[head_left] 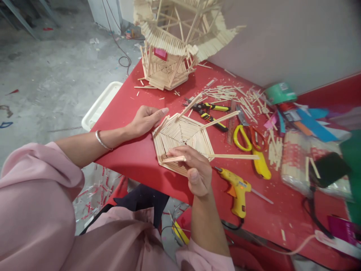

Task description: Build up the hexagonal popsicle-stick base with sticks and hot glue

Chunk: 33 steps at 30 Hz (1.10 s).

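A hexagonal platform (169,133) made of thin wooden sticks lies on the red tabletop, with several stick posts rising or leaning outward from its corners. My left hand (146,119) rests at its far left corner, thumb stretched out beside a short post; its other fingers are partly hidden. Over the near side of the platform is my right hand (197,169), its thumb apart from the fingers. A stick post (175,160) at the near left corner stands by those fingers, and I see no firm grip on it.
A tiered stick pavilion (169,71) stands at the back. To the right lie pliers (210,113), yellow-and-red scissors (248,137), a yellow cutter (261,163), a yellow glue gun (237,188), loose sticks (222,92), bagged sticks (296,162) and green tape (280,93).
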### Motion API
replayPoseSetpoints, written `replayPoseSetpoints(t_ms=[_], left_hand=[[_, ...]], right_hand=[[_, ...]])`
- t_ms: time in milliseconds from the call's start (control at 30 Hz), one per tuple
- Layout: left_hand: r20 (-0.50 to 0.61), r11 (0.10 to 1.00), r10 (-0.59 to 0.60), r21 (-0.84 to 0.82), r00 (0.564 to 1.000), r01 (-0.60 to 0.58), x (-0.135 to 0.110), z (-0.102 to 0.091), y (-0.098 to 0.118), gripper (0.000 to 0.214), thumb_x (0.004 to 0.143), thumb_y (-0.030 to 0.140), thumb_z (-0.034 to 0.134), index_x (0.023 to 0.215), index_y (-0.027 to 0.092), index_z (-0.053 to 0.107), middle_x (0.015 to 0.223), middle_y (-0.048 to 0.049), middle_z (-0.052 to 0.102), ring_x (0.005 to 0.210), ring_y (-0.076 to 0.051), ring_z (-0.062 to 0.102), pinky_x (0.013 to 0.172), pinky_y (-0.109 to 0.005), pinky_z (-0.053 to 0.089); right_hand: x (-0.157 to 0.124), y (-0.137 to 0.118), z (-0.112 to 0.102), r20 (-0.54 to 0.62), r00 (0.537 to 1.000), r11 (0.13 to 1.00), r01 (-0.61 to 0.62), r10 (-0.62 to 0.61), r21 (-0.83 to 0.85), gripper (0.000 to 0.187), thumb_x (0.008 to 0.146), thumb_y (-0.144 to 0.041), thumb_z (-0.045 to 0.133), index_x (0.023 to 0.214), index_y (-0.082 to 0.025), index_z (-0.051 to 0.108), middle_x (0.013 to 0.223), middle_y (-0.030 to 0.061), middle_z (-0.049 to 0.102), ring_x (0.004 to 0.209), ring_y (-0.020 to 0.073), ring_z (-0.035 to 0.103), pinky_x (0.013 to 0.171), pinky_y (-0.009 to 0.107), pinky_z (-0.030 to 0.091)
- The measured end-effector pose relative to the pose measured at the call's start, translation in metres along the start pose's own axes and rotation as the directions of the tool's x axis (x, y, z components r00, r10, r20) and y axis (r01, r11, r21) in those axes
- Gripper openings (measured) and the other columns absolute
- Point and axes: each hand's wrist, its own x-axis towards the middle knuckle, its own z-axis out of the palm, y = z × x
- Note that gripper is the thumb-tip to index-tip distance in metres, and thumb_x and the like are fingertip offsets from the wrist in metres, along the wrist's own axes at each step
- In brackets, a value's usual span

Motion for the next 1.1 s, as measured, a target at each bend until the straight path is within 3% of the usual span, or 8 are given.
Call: replayPoseSetpoints(t_ms=[1100], left_hand=[[0.001,1.000,0.005,-0.003,1.000,-0.005,0.0001,0.0007,0.0003,0.064,0.085,0.059,0.070,0.045,0.018,0.042,0.040,0.0050,0.034,0.039,-0.005,0.029,0.041,-0.024,0.019]], right_hand=[[-0.0006,0.0020,0.0002,-0.008,0.999,0.999,-0.032,0.032,0.002,0.047,0.104,-0.055,0.045,0.131,-0.028,0.073,0.110,0.0088,0.073,0.093,0.0231,0.068,0.080,0.039,0.055]])
